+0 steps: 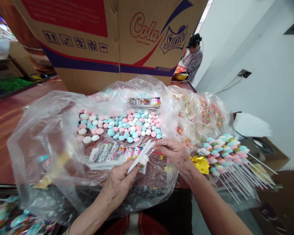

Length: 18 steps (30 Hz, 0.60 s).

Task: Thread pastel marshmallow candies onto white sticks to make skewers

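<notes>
At lower centre the left hand [117,182] has its grip closed round a bundle of thin white plastic sticks [141,155]; the right hand [175,153] pinches their tips, fingers nearly shut. Keeping the bundle fanned should let one stick come free cleanly. The crumpled clear plastic bag [46,130] on the counter [5,130] holds pastel marshmallow sweets [122,125].

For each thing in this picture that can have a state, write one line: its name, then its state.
left hand: closed around white sticks
right hand: fingers pinched at the stick tips
plastic bag: open, spread flat
loose candies: scattered on the bag
finished candy sticks: piled at right
cardboard box: upright, behind
</notes>
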Each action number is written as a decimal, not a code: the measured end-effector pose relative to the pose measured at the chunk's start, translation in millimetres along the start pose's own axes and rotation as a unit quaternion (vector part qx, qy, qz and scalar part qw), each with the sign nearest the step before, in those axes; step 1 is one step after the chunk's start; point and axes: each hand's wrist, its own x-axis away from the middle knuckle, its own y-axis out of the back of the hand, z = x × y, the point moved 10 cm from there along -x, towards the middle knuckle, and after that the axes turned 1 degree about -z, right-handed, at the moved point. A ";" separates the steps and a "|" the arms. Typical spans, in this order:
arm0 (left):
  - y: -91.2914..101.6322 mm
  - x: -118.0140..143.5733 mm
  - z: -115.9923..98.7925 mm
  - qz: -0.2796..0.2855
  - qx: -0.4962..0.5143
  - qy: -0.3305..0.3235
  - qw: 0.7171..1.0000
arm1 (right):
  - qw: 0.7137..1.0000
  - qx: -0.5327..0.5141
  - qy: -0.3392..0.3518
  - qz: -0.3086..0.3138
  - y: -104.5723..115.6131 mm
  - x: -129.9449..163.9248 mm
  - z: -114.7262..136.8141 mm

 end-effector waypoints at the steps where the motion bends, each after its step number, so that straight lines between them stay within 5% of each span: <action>1: 0.1 -0.1 1.4 -0.001 0.004 0.007 1.000 | 1.000 0.001 0.014 -0.003 0.1 -0.3 3.1; 7: -0.3 -3.9 9.5 -0.007 0.043 0.036 0.998 | 0.989 -0.134 -0.040 -0.050 1.4 -2.1 -9.8; 14: -1.8 -3.6 6.4 -0.016 0.045 0.044 0.998 | 0.996 -0.089 -0.028 -0.012 -13.0 1.8 -5.8; 18: -3.7 -2.8 -3.2 -0.030 0.080 0.041 0.996 | 0.985 -0.166 -0.052 0.010 -37.2 8.3 -13.1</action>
